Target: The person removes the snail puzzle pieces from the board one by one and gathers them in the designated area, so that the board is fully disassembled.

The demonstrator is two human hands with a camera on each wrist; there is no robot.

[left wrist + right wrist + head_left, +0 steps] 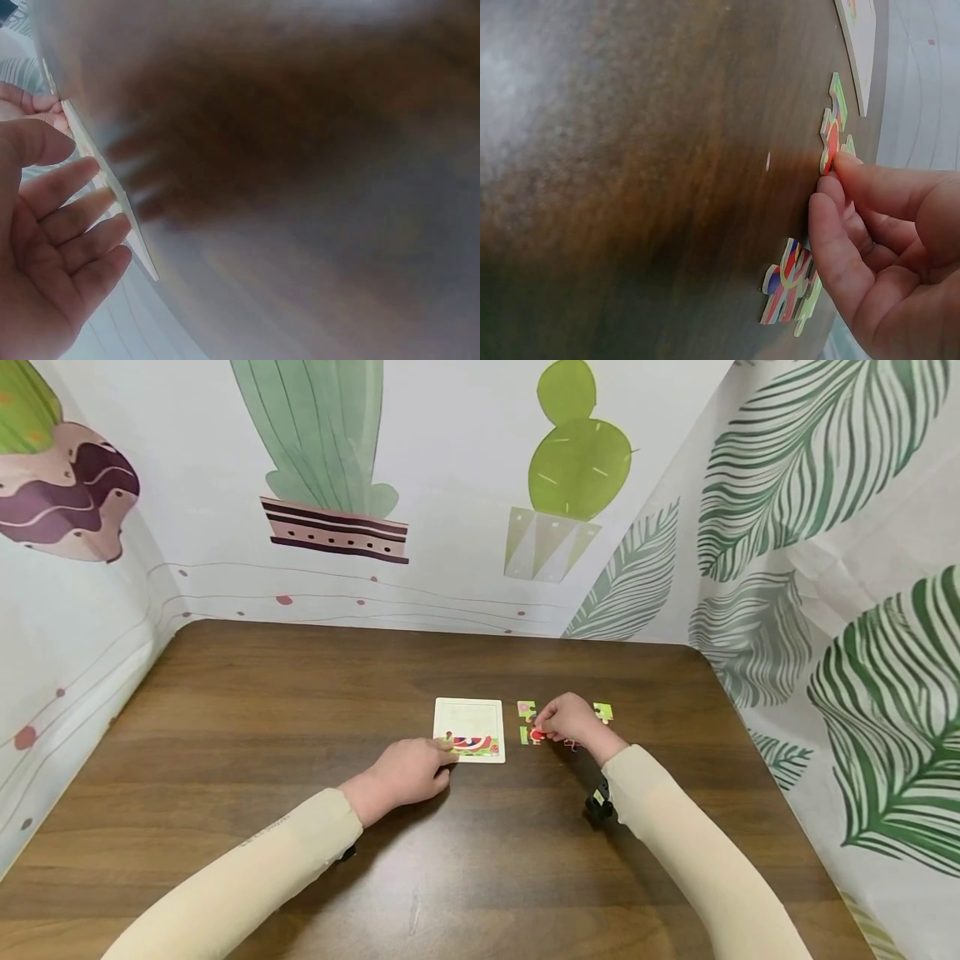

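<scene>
A white puzzle tray [468,718] lies on the table, with colourful pieces [472,744] along its near edge. My left hand [407,771] rests fingertips on the tray's lower left corner; the left wrist view shows this hand [71,240] with fingers extended against the tray's edge [142,251]. My right hand [573,720], right of the tray, pinches a red puzzle piece [537,735] between thumb and fingers. In the right wrist view, the right hand [889,247] holds the red piece [830,142] by its end, beside a green piece [839,101].
A pink and green piece [527,708] lies just right of the tray, and a green piece [603,712] lies beyond my right hand. More pieces [784,285] lie near that hand's lower fingers. A patterned cloth [450,585] hangs behind the brown table [315,677].
</scene>
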